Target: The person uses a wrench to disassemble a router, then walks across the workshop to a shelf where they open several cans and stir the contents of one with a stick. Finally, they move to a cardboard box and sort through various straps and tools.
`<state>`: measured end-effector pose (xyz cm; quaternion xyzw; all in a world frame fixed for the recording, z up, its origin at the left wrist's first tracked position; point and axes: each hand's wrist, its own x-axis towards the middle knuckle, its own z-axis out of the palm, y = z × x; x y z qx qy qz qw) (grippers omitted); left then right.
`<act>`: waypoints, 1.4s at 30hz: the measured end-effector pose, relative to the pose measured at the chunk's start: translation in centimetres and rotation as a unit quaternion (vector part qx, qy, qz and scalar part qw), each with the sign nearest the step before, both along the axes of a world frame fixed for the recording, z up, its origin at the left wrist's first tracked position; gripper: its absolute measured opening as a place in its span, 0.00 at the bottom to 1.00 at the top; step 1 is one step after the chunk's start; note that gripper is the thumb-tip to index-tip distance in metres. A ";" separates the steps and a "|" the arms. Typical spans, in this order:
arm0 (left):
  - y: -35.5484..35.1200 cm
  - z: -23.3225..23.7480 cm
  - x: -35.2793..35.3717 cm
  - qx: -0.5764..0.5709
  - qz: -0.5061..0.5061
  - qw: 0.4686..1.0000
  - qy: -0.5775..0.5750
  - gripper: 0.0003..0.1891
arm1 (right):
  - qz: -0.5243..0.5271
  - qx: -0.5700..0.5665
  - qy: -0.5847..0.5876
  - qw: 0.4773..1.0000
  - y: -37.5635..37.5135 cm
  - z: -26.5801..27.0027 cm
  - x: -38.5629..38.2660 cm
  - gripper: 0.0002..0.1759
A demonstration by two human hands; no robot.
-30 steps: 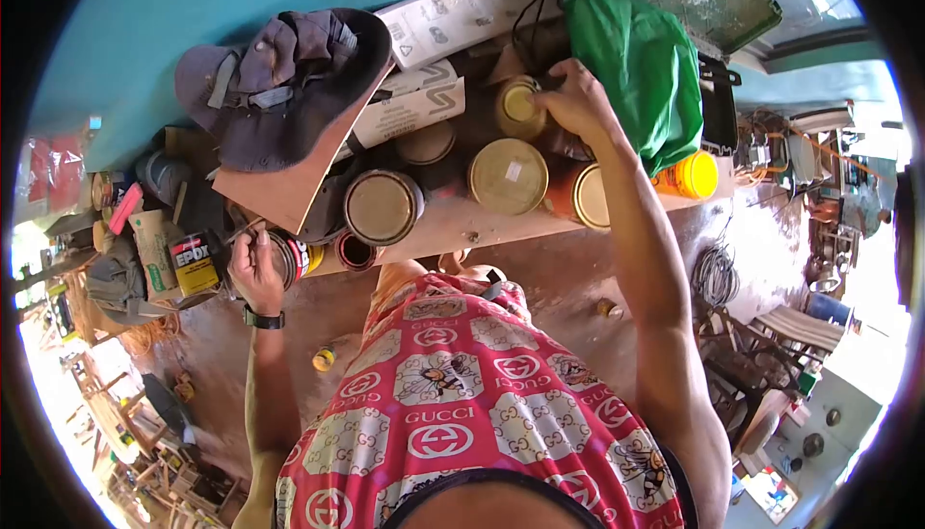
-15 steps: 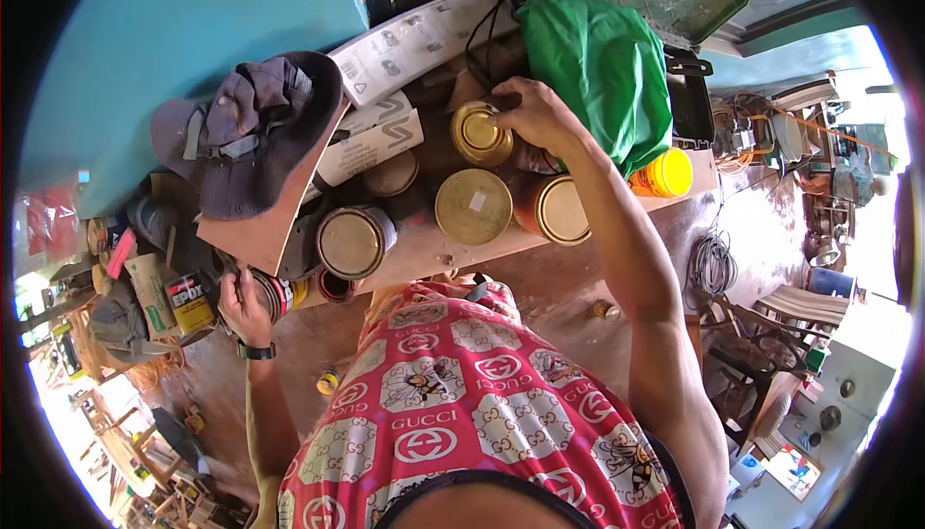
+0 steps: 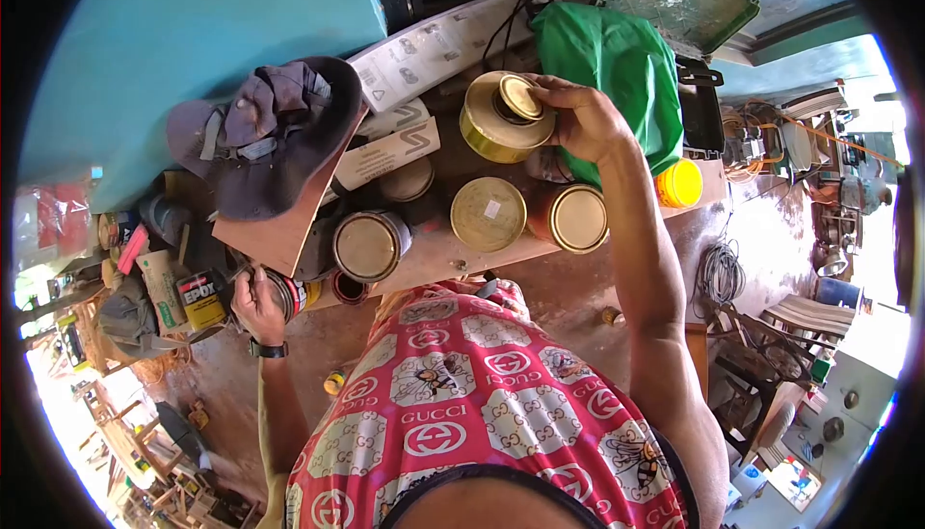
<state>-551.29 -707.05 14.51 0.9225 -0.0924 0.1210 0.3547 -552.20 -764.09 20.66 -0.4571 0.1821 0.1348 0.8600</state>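
Note:
My right hand grips a gold tin by its narrow capped neck. The tin is tilted, so its shiny side wall shows. In front of it on the table are a round gold-lidded tin with a white sticker and another gold-lidded can near my right forearm. My left hand, with a dark watch band at the wrist, is closed against the side of a can with a dark and yellow label at the table's left end. A can labelled EPOX stands beside that hand.
A grey hat lies on a brown board at the left. A green bag and a yellow tub sit at the right. Printed white packaging lies at the back. A grey-lidded can stands near the front edge.
My right hand has raised and tilted the gold tin, bringing its side into view. My left hand stays at the can on the left. The whole view has shifted slightly.

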 end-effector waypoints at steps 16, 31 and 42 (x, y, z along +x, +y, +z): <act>-20.8 14.7 -2.0 -0.064 -0.429 0.901 -0.017 0.17 | -0.010 0.072 -0.030 0.997 8.9 1.8 -8.0 0.22; -25.7 10.6 -0.6 -0.171 -0.330 0.927 0.053 0.10 | -0.123 0.025 -0.018 0.992 11.9 -0.6 -17.0 0.24; -27.1 6.8 -1.4 -0.139 -0.316 0.888 0.303 0.10 | -0.275 0.219 -0.094 0.932 14.7 -2.3 -19.7 0.28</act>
